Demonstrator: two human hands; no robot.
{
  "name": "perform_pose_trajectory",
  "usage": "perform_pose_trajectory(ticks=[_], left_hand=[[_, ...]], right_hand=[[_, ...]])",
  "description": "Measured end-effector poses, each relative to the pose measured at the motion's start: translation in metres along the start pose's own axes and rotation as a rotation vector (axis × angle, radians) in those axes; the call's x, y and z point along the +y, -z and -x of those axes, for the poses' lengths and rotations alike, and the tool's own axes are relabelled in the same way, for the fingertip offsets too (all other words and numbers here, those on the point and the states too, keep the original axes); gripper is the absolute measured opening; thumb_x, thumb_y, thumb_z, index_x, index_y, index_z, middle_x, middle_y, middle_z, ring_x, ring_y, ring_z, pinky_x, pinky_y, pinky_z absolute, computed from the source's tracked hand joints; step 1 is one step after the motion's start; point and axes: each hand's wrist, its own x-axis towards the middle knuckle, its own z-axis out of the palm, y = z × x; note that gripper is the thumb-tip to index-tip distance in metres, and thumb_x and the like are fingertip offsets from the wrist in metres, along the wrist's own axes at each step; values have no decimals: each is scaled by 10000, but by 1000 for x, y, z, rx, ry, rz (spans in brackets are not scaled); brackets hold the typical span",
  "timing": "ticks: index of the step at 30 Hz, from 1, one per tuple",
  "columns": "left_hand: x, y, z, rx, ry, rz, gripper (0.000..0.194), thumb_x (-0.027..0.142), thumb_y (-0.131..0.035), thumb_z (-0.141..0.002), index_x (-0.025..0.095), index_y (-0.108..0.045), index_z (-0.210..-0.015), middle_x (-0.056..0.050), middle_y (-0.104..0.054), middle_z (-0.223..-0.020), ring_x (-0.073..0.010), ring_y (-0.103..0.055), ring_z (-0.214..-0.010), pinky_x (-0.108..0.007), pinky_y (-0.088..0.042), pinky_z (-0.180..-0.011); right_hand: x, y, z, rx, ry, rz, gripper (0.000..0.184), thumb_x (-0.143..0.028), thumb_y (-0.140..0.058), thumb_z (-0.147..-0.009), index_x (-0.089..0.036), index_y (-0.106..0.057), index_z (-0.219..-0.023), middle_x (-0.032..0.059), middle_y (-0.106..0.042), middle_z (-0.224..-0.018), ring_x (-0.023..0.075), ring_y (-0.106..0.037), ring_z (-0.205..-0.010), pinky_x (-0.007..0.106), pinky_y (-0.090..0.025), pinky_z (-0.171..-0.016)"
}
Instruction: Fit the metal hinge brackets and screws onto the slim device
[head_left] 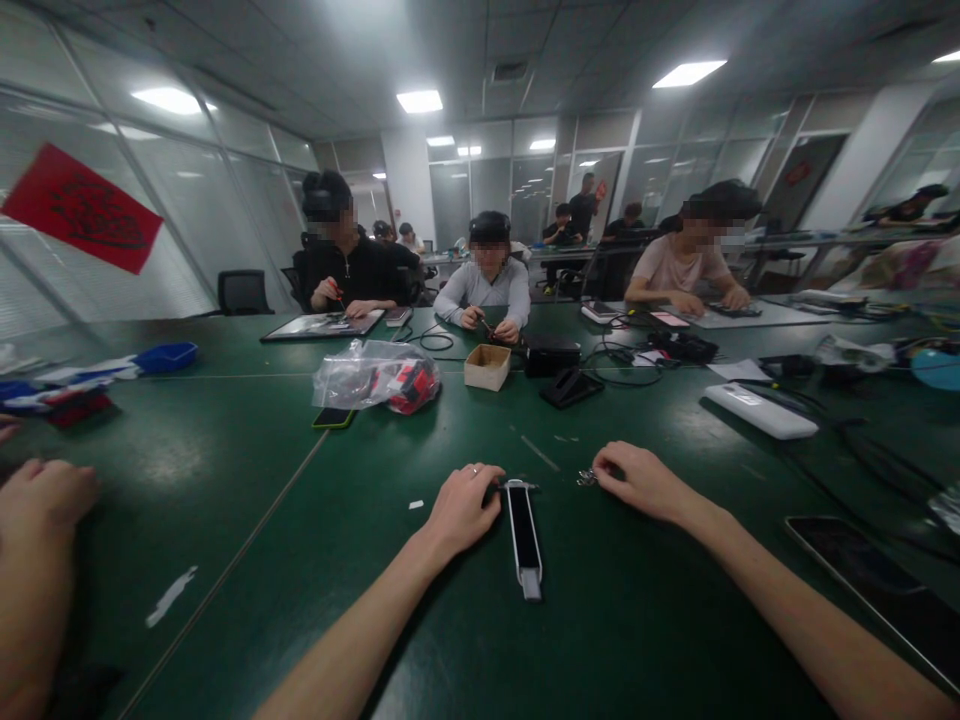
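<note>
A slim device [525,535] with a black face, white edge and pale grey end lies lengthwise on the green table [285,610] in front of me. A thin bar crosses its far end. My left hand [466,508] rests just left of that end, fingers curled and pressed together at the bar's tip; what they grip is hidden. To the right, my right hand [637,482] lies with fingers and thumb closed at a little cluster of shiny metal pieces [586,478]. The pieces are too small to tell apart.
Ahead stand a small open box [487,368], a clear bag with red items [379,378], and a black stand [571,388]. A white power bank-like block [760,411] and a dark phone-like slab [877,590] lie right. Another person's hand [49,495] is at left.
</note>
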Motion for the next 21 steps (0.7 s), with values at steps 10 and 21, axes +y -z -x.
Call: perform_pose_trajectory(ticks=[10, 21], left_hand=[[3, 3, 1, 4, 8, -4, 250, 181, -492, -820, 197, -552, -1063, -34, -628, -976, -181, -575, -900, -306, -432, -779], [3, 3, 1, -2, 16, -8, 239, 182, -479, -828, 193, -553, -1055, -38, -628, -982, -182, -573, -895, -307, -431, -781]], right_hand=[[-6, 9, 2, 37, -47, 207, 204, -314, -457, -819, -185, -608, -776, 68, -605, -802, 192, -534, -753, 309, -424, -659], [2, 13, 4, -44, 20, 141, 198, -339, -492, -808, -207, -637, -836, 61, -618, -871, 203, -549, -827, 334, -440, -731]])
